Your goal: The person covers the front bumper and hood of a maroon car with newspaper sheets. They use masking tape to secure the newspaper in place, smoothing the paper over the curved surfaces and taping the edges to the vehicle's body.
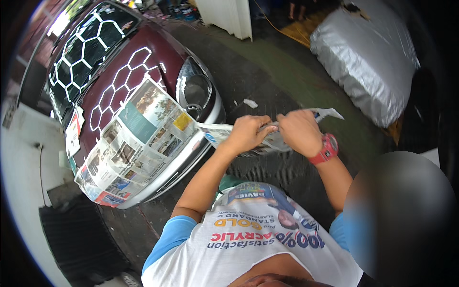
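Paper in play: my left hand (248, 134) and right hand (301, 132) both clench the newspaper strip (277, 142), fingers curled tight, close together beside the maroon car (134, 81), whose front wears taped-looking newspaper sheets (136, 143).

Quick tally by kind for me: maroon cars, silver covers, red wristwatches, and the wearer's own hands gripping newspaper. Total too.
Maroon car: 1
Silver cover: 1
Red wristwatch: 1
Hands gripping newspaper: 2 (left hand, right hand)
Total: 5
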`<action>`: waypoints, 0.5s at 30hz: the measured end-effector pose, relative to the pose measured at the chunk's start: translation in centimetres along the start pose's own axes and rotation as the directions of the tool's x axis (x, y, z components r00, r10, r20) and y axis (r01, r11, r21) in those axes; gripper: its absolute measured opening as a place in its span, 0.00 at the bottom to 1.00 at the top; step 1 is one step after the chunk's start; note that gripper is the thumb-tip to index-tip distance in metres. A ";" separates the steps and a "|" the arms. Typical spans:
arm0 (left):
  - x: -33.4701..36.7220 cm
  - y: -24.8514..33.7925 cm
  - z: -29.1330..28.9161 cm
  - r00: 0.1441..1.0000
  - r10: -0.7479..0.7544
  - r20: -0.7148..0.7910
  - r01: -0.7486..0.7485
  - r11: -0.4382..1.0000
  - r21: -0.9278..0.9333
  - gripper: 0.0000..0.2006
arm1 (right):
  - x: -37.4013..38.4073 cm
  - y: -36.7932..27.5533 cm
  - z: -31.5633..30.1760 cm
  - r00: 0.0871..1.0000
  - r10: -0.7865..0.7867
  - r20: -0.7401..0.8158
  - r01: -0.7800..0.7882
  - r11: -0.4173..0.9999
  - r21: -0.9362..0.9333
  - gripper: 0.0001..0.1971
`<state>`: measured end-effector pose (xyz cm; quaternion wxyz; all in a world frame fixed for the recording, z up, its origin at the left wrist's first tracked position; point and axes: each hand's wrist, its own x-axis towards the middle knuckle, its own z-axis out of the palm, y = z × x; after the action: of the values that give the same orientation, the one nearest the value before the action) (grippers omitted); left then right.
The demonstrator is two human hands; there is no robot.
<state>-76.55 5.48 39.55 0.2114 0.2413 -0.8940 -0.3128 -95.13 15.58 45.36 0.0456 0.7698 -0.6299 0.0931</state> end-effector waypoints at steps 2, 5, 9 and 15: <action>0.0 -1.6 -0.5 0.999 0.045 0.017 -0.046 0.998 0.047 0.15 | -0.6 0.9 -1.7 0.996 0.075 0.037 -0.072 0.995 -0.076 0.07; -1.1 -5.2 -1.2 0.996 0.083 0.029 -0.084 0.996 0.026 0.15 | -1.5 2.6 -3.6 0.987 0.156 0.033 -0.151 0.981 -0.125 0.08; -2.3 -9.7 -3.5 0.998 0.050 -0.025 -0.049 0.997 0.062 0.14 | -2.7 4.4 -4.8 0.973 0.225 -0.044 -0.229 0.962 -0.149 0.10; 0.7 -10.1 -6.1 0.878 0.159 -0.451 -0.009 0.948 0.317 0.26 | -1.4 3.3 -3.8 0.974 0.199 -0.107 -0.213 0.968 -0.134 0.10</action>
<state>-70.84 -4.71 37.40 0.3958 0.3003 -0.8629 -0.0929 -98.95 16.98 48.64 0.1208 0.6895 -0.7088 0.0870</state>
